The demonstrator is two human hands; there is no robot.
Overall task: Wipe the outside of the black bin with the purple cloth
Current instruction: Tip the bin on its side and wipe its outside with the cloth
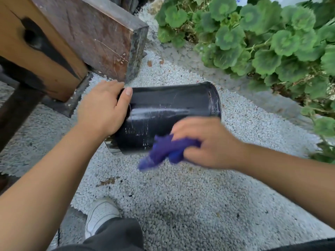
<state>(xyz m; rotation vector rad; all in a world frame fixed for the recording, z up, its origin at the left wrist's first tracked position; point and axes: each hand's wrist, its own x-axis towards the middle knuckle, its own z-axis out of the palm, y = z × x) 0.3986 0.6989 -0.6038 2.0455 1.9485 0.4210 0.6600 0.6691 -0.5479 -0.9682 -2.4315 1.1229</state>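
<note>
The black bin (168, 107) is held on its side above the gravel, its base toward the right and its open, silver-edged rim toward the left. White scuffs and streaks mark its shiny wall. My left hand (103, 109) grips the rim end, thumb over the outside. My right hand (208, 142) is blurred and holds the bunched purple cloth (166, 151) against the bin's lower near side. One end of the cloth hangs loose below the bin.
A thick wooden beam and post (59, 38) stand close at the upper left, almost touching the bin's rim end. Green leafy plants (262, 38) fill the upper right. White gravel (181, 196) covers the ground. My white shoe (99, 214) is at the bottom.
</note>
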